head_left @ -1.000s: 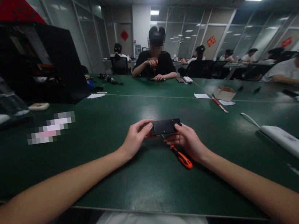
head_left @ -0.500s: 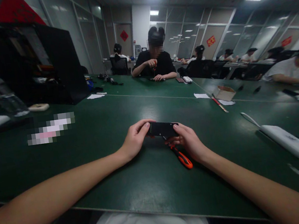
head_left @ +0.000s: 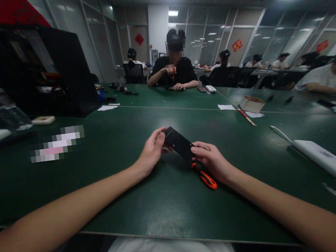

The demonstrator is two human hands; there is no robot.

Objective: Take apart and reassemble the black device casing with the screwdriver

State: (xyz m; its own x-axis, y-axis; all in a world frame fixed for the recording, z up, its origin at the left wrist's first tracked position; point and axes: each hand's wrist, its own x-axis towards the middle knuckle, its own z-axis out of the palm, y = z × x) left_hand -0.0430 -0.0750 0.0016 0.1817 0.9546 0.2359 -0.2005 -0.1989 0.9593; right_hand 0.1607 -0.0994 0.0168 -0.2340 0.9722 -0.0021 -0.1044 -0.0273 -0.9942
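A flat black rectangular case (head_left: 180, 141), with small bright screw heads along its edges, is held above the table, slanting down to the right. My left hand (head_left: 154, 149) pinches its upper left end between thumb and fingers. At the lower right end my right hand (head_left: 208, 156) grips it, thumb on top and fingers behind. Below the case, close to my right hand, lies an orange and black screwdriver (head_left: 206, 178); the case and hand hide its tip end.
The green table (head_left: 130, 213) has a white power bank (head_left: 327, 158) with a strap at right. Further back are a small cardboard box (head_left: 252, 104) and paper (head_left: 226, 107). A plastic bottle (head_left: 2, 104) and black box (head_left: 70, 72) stand at left. A person (head_left: 173, 69) sits opposite.
The case has turned from nearly level to slanting, its left end raised and its right end lowered. My left hand shifted slightly upward with it. The screwdriver has stayed in place.
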